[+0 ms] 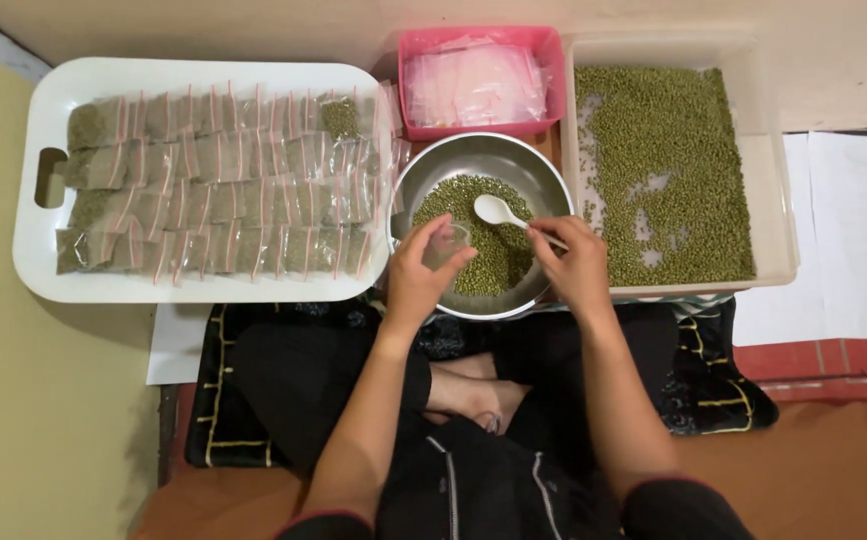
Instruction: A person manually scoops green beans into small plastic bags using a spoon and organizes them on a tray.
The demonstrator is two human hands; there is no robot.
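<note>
My left hand [416, 277] holds a small clear plastic bag [445, 245] open over the near side of a round metal bowl [473, 158] partly filled with green mung beans [498, 255]. My right hand [575, 262] grips the handle of a white plastic spoon [494, 209], whose scoop rests on the beans just beyond the bag. Both hands hover over the bowl's front rim.
A white tray [35, 245] at left carries rows of filled, sealed small bags [215, 185]. A pink basket [543, 45] of empty clear bags stands behind the bowl. A clear rectangular tub [775, 200] of green beans sits at right. White paper sheets [843, 230] lie further right.
</note>
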